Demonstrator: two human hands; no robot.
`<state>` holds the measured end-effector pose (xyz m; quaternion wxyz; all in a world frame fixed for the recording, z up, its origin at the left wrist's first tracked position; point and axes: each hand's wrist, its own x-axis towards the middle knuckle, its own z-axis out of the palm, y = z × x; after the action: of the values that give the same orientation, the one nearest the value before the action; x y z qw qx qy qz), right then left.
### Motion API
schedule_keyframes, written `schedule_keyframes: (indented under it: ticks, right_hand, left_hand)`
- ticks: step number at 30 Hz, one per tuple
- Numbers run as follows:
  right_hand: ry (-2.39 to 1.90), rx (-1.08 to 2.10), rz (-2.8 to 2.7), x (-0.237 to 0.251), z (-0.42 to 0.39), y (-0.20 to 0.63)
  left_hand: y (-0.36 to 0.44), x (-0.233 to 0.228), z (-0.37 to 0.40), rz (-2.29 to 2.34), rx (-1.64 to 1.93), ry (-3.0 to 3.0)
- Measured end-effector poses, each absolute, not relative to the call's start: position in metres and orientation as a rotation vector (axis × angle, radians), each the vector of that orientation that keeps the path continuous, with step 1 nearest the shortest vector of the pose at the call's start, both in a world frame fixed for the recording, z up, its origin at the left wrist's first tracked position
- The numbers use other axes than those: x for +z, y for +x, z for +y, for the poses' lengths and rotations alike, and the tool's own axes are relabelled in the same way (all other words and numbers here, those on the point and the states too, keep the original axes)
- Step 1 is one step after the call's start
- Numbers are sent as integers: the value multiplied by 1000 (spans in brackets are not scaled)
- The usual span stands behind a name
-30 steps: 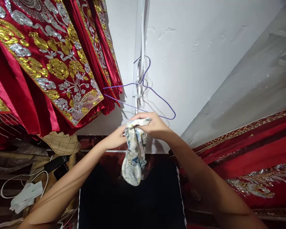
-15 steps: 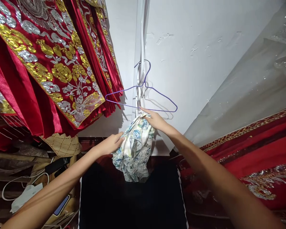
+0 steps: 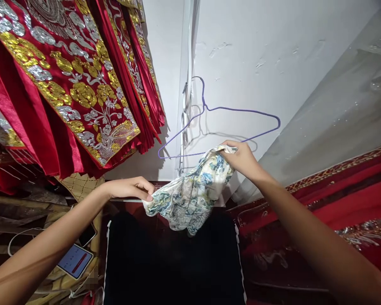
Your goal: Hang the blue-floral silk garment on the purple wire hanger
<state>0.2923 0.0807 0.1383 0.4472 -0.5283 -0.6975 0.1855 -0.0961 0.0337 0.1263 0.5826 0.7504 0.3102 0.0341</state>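
Crumpled floral cloth (image 3: 190, 199) pinched by left hand (image 3: 130, 189), right hand (image 3: 241, 159) | thin purple wire hanger (image 3: 222, 127) above

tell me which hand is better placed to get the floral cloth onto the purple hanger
Probably the right hand: it grips the floral cloth just beneath the purple hanger. The left hand holds the cloth's lower end, farther away.

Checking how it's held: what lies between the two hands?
In the head view, the floral cloth spans the stretch, gripped by the left hand at one end and the right hand at the other.
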Motion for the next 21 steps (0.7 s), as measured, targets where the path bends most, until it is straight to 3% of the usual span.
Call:
schedule_keyframes:
  ticks: [4,12,21]
  right_hand:
    - [-1254,454,-1720,140,77,294]
    - [-1334,599,-1788,144,71,280]
    - [-1229,717,-1763,141,60,272]
  left_hand:
    - [-91,126,23,839,102,1734]
    - [-99,115,45,1765,230,2690]
    - [-63,170,73,1264,905,2645]
